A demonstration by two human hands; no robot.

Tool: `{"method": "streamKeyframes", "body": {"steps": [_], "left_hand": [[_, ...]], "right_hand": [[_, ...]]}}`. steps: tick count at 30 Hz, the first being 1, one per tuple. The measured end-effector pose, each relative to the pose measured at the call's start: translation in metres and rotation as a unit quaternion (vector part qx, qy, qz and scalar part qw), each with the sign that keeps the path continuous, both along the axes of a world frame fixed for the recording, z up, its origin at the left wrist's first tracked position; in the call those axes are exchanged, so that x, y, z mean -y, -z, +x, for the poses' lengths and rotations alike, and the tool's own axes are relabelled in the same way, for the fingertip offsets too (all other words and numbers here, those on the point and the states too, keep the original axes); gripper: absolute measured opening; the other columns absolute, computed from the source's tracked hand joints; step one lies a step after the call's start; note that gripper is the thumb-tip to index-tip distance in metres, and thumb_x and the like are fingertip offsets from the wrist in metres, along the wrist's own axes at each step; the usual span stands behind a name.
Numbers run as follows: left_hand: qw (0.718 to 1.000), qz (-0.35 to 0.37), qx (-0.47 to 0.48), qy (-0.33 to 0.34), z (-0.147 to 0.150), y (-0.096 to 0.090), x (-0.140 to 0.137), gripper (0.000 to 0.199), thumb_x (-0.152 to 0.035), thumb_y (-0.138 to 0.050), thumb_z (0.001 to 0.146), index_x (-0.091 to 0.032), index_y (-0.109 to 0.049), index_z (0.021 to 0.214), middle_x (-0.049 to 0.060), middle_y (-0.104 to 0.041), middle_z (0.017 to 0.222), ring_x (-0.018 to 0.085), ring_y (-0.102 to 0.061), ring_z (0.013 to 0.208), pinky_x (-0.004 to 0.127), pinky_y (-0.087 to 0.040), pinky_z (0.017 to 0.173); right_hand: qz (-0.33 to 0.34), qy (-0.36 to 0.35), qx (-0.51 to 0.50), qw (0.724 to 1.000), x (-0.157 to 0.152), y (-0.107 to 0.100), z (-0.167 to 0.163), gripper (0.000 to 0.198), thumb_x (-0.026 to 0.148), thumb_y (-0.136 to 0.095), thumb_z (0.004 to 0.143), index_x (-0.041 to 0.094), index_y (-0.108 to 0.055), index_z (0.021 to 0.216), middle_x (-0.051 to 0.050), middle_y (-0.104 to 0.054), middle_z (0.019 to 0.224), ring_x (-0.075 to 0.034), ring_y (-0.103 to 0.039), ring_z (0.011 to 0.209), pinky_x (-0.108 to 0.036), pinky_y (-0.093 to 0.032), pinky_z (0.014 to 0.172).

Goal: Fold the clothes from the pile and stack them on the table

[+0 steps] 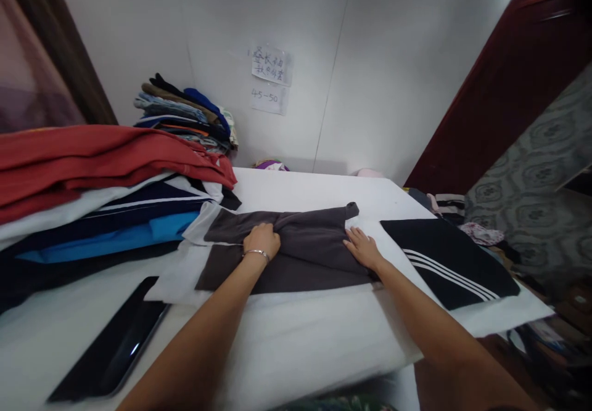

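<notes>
Straight ahead of me, a dark grey garment lies spread on the white tabletop; my left grip curls on it, whether clasping cloth I cannot tell, and my right grip rests open at its right end, near a black striped garment

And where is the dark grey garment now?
In the head view, the dark grey garment lies mid-picture under the left hand and right hand, between piled clothes at left and the black striped garment at right.
</notes>
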State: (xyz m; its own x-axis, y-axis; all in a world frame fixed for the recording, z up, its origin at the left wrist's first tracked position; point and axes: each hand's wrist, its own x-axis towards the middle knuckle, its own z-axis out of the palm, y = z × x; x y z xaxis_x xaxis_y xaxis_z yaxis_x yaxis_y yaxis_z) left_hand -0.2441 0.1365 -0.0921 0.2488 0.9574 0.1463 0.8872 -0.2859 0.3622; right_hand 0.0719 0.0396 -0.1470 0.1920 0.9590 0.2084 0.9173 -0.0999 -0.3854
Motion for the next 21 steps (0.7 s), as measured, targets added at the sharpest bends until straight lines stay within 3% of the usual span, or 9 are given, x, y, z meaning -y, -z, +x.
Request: {"method": "streamKeyframes", "body": {"steps": [4, 7, 10, 13, 16, 19, 21], "left_hand": [[1.000, -0.013, -0.005, 0.004, 0.000, -0.003, 0.003, 0.029, -0.020, -0.042, 0.082, -0.016, -0.069, 0.092, 0.017, -0.066, 0.106, 0.031, -0.059, 0.104, 0.040, -0.047, 0.084], [1.000, -0.015, -0.003, 0.001, 0.000, -0.002, 0.004, 0.030, -0.020, -0.041, 0.083, -0.017, -0.069, 0.093, 0.016, -0.066, 0.107, 0.030, -0.059, 0.104, 0.040, -0.047, 0.085], [1.000, -0.013, 0.002, -0.002, 0.000, 0.000, 0.005, 0.029, -0.020, -0.041, 0.084, -0.016, -0.068, 0.095, 0.015, -0.065, 0.108, 0.029, -0.058, 0.106, 0.039, -0.047, 0.085], [1.000, -0.014, 0.009, -0.002, 0.000, 0.001, 0.007, 0.029, -0.020, -0.040, 0.084, -0.016, -0.066, 0.097, 0.015, -0.065, 0.108, 0.029, -0.058, 0.106, 0.040, -0.047, 0.085], [1.000, -0.012, 0.019, -0.003, 0.000, 0.000, 0.009, 0.033, -0.019, -0.041, 0.084, -0.017, -0.062, 0.109, 0.015, -0.064, 0.113, 0.028, -0.058, 0.107, 0.040, -0.047, 0.085], [1.000, -0.008, 0.024, 0.000, -0.002, -0.003, 0.011, 0.042, -0.018, -0.041, 0.084, -0.019, -0.053, 0.124, 0.014, -0.060, 0.121, 0.025, -0.059, 0.107, 0.038, -0.047, 0.086], [1.000, -0.005, 0.019, 0.005, -0.003, -0.006, 0.014, 0.045, -0.018, -0.042, 0.084, -0.021, -0.049, 0.129, 0.013, -0.057, 0.125, 0.024, -0.059, 0.108, 0.036, -0.047, 0.086]], "right_hand": [[0.048, -0.003, -0.137, 0.989, 0.004, -0.002, 0.020, 0.047, 0.055, -0.061, 0.077, 0.026, -0.066, 0.114, -0.009, -0.055, 0.136, -0.030, -0.042, 0.133, -0.053, -0.028, 0.110], [0.071, 0.102, -0.282, 0.951, 0.012, -0.014, 0.040, 0.048, 0.052, -0.067, 0.071, 0.023, -0.068, 0.109, -0.011, -0.062, 0.126, -0.031, -0.053, 0.122, -0.049, -0.039, 0.104], [0.016, 0.197, -0.403, 0.893, 0.024, -0.024, 0.052, 0.042, 0.046, -0.069, 0.068, 0.024, -0.068, 0.104, -0.011, -0.070, 0.109, -0.029, -0.065, 0.103, -0.046, -0.051, 0.089], [-0.041, 0.189, -0.463, 0.865, 0.034, -0.033, 0.050, 0.035, 0.045, -0.070, 0.067, 0.023, -0.069, 0.095, -0.011, -0.073, 0.097, -0.027, -0.069, 0.091, -0.042, -0.055, 0.080], [-0.096, 0.178, -0.506, 0.838, 0.039, -0.039, 0.036, 0.040, 0.047, -0.074, 0.066, 0.019, -0.069, 0.095, -0.016, -0.072, 0.095, -0.031, -0.069, 0.091, -0.042, -0.055, 0.080], [-0.117, 0.181, -0.495, 0.842, 0.040, -0.045, 0.022, 0.041, 0.043, -0.072, 0.071, 0.014, -0.070, 0.100, -0.021, -0.071, 0.093, -0.033, -0.069, 0.091, -0.042, -0.052, 0.078], [-0.084, 0.180, -0.434, 0.879, 0.040, -0.053, 0.017, 0.036, 0.038, -0.070, 0.073, 0.013, -0.071, 0.098, -0.021, -0.071, 0.088, -0.031, -0.070, 0.085, -0.040, -0.051, 0.075]]}}
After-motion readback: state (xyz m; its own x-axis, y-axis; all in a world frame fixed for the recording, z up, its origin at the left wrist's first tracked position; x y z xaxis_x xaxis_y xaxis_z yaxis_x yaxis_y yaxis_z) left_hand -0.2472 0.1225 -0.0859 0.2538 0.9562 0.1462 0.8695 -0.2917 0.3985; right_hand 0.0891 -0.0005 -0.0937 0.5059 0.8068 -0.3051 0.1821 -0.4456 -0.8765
